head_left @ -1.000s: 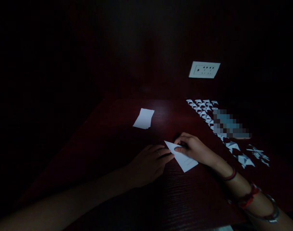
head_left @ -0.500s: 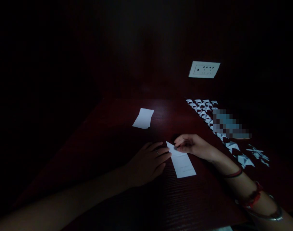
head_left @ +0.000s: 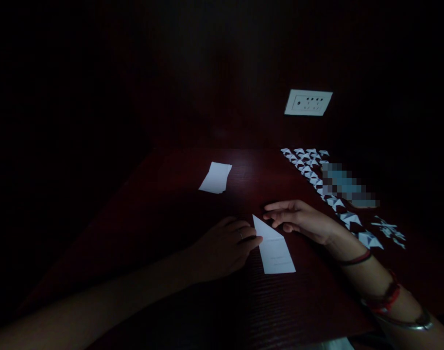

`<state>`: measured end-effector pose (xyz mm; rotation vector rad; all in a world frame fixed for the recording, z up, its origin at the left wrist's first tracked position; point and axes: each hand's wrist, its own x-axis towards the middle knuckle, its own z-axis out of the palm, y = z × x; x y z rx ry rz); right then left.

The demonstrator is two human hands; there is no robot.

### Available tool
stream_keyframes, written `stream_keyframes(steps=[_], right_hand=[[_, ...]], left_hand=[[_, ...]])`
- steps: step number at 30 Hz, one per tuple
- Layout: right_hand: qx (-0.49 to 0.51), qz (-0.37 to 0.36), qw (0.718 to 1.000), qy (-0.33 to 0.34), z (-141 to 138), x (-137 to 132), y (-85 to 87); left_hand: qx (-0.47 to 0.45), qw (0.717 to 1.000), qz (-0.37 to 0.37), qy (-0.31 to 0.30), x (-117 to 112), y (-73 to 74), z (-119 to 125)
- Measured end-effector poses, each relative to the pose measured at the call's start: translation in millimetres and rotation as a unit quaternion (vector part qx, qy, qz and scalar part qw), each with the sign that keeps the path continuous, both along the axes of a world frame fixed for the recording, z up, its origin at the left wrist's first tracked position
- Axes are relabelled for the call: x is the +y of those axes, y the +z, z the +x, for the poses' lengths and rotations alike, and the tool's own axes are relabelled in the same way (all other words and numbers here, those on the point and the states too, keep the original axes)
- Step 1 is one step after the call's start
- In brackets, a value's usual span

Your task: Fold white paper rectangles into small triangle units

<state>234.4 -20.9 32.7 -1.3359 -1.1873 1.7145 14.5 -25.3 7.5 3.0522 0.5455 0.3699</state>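
Observation:
A white sheet of paper [head_left: 276,253] lies on the dark red table, its top corner folded over so that the upper edge runs at a slant. Faint lines of print show on its lower part. My left hand [head_left: 229,248], with a ring on one finger, rests at the sheet's left edge. Its forefinger lies on the paper, and the other fingers bend slightly. Just beyond the slanted edge, my right hand [head_left: 302,221] holds nothing; its fingers are stretched and apart, close to the sheet. Bracelets circle the right wrist and forearm.
A stack of white paper [head_left: 216,177] lies farther back. Rows of small folded paper pieces [head_left: 309,175] run along the right side, beside a blurred-out object [head_left: 349,187]. Narrow paper scraps [head_left: 389,231] lie nearer. A socket plate [head_left: 308,102] is on the back wall.
My right hand has come off the folded corner and its fingers have spread. The paper has turned slightly. My left hand's fingers have bent a little, the forefinger reaching further onto the paper.

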Motion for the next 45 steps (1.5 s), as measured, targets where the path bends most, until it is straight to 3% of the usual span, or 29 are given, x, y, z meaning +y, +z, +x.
stream_keyframes(steps=[9, 13, 17, 26, 37, 45], right_hand=[[0.037, -0.038, 0.999, 0.005, 1, 2, -6.0], [-0.067, 0.080, 0.994, 0.025, -5, 7, -15.1], [-0.187, 0.239, 0.948, 0.095, -6, 11, -20.3], [-0.333, 0.421, 0.827, 0.169, 8, 5, -10.7], [-0.361, 0.513, 0.730, 0.271, 4, -5, -6.3], [-0.387, 0.533, 0.696, 0.285, 4, -8, -6.0]], left_hand=[[0.024, 1.000, 0.002, 0.019, -3, -0.7, 0], [0.031, 0.999, -0.001, 0.012, -1, -0.4, -2], [0.027, 1.000, -0.003, 0.009, 0, -2.1, -3], [0.011, 0.998, 0.006, 0.067, -1, -2.4, 1], [-0.004, 0.995, 0.018, 0.095, 0, -5.8, 0], [-0.014, 0.997, -0.002, 0.080, 0, -7.8, 2]])
